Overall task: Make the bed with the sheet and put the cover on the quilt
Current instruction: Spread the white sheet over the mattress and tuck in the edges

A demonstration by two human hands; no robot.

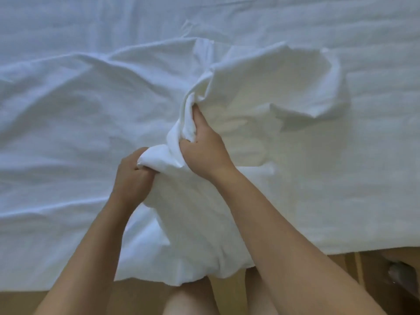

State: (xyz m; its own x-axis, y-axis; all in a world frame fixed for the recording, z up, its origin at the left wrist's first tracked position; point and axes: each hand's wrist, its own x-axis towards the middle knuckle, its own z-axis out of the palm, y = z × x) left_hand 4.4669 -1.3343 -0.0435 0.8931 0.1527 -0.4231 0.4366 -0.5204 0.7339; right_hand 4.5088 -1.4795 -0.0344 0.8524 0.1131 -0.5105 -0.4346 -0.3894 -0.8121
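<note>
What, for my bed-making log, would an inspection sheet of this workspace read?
surface: wrinkled white sheet, spread wide, hanging over the near edge.
job's things: bunched white cloth lying on the sheet, draped over the near edge; cover or quilt, cannot tell.
clutter: nothing seen.
grippers: left hand grips a wad of the cloth; right hand grips a fold beyond it.
cables: nothing seen.
surroundings: brown floor below; dark object at lower right, too blurred to name.
</note>
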